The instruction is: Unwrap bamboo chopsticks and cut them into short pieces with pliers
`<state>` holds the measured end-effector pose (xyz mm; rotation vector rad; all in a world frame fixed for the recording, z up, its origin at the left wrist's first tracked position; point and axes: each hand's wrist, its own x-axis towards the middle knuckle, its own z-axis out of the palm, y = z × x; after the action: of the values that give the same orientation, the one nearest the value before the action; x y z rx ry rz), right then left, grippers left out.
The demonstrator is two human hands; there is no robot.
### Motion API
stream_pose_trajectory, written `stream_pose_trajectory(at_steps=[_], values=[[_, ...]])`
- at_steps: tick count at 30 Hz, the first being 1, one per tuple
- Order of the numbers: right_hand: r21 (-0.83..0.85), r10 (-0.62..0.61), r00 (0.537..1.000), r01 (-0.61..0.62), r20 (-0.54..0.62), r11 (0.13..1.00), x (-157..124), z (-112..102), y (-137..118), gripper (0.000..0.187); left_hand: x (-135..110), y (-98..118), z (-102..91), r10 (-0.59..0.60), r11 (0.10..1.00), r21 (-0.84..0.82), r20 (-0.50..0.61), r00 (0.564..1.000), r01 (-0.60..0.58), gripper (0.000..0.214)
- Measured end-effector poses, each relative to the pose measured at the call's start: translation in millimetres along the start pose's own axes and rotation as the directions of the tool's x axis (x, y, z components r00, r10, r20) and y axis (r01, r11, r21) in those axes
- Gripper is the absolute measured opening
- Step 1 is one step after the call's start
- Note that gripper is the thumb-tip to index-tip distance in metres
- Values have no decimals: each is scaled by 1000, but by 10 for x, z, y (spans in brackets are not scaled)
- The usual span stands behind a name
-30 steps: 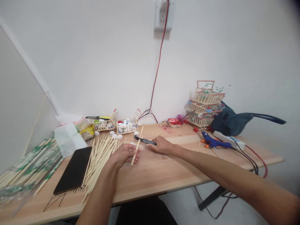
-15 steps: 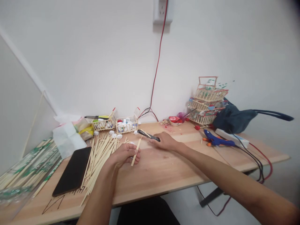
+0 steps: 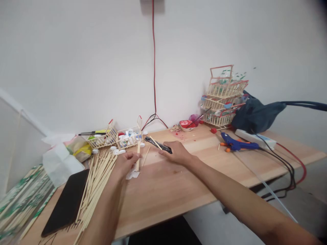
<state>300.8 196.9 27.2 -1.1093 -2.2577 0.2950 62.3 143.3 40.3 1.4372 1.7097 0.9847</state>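
My left hand (image 3: 128, 160) pinches a pair of thin wooden sticks (image 3: 138, 156), held nearly upright just above the table. Under its fingertips lies a crumpled white scrap (image 3: 133, 174). Closed in my right hand (image 3: 176, 152) is a slim black tool (image 3: 153, 141), shaped like a utility knife, pointing left. A short wooden stick (image 3: 156, 143) lies along this tool, its near end by my fingers. Between both hands a loose short stick (image 3: 146, 156) rests on the table. Beside my left forearm spreads a pile of long wooden sticks (image 3: 98, 180).
Small stick baskets (image 3: 130, 137) with white caps stand by the wall. At left are a black phone (image 3: 66, 202) and bagged sticks (image 3: 28, 200). Rightward sit a red paint dish (image 3: 187, 125), stacked baskets (image 3: 222, 102), a blue glue gun (image 3: 237, 143) and a power strip (image 3: 255, 139).
The view has shifted rightward and slightly down. The white scrap under my left hand now shows more fully, and a loose stick is visible between the hands. Both hands keep their grips.
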Motion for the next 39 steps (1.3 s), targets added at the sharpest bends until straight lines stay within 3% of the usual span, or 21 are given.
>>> stream_pose_trajectory(at_steps=[2,8,13,18,23,28,32,36,39], values=[[22,14,1000,-14,-18,1000,-4,-36,45,46,86,107,92,40,970,239,-7,999,-37,25],[32,60,997,-58,-55,998,4,-106,86,48,253,226,423,119,843,532,-40,992,-79,24],[37,45,997,-43,-59,998,0,-103,70,50,228,163,497,151,763,642,-78,985,-66,18],[36,48,996,-45,-71,998,-3,-105,61,50,175,156,470,173,748,659,-79,982,-79,19],[29,70,995,-68,-74,997,-6,-113,74,50,139,198,328,230,765,629,-66,971,-138,13],[32,78,993,-75,-86,997,-14,-117,89,52,25,240,-129,248,774,625,-152,957,-101,18],[55,62,995,-58,-82,997,-22,-119,82,50,-128,134,-436,145,700,715,-128,981,-10,17],[53,60,996,-56,-63,997,-25,-102,80,50,-259,-24,-438,25,623,781,-69,997,39,15],[51,63,996,-60,-63,997,-25,-94,88,49,-310,-56,-333,-12,567,818,-113,994,100,18]])
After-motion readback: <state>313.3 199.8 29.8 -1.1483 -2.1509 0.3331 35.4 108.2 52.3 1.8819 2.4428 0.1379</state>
